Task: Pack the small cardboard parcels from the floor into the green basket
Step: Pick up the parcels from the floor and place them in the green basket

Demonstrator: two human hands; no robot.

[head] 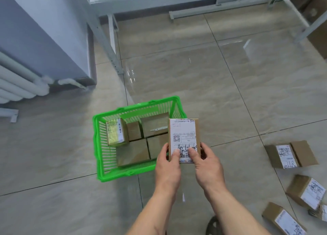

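Note:
A green plastic basket (100,146) stands on the tiled floor just left of centre, with several brown cardboard parcels (154,127) lying inside it. Both hands hold one flat parcel (184,134) with a white shipping label over the basket's right rim. My left hand (168,165) grips its lower left edge, thumb on the label. My right hand (207,164) grips its lower right edge. Three more labelled parcels lie on the floor at the right: one (290,155), one (306,192) below it, and one (283,220) near the bottom edge.
A white radiator (19,82) lines the blue wall at left. White metal shelf legs (113,45) stand behind the basket, and more racking with large cartons (316,22) fills the top right. A dark wheel-like object (212,226) sits by my right forearm.

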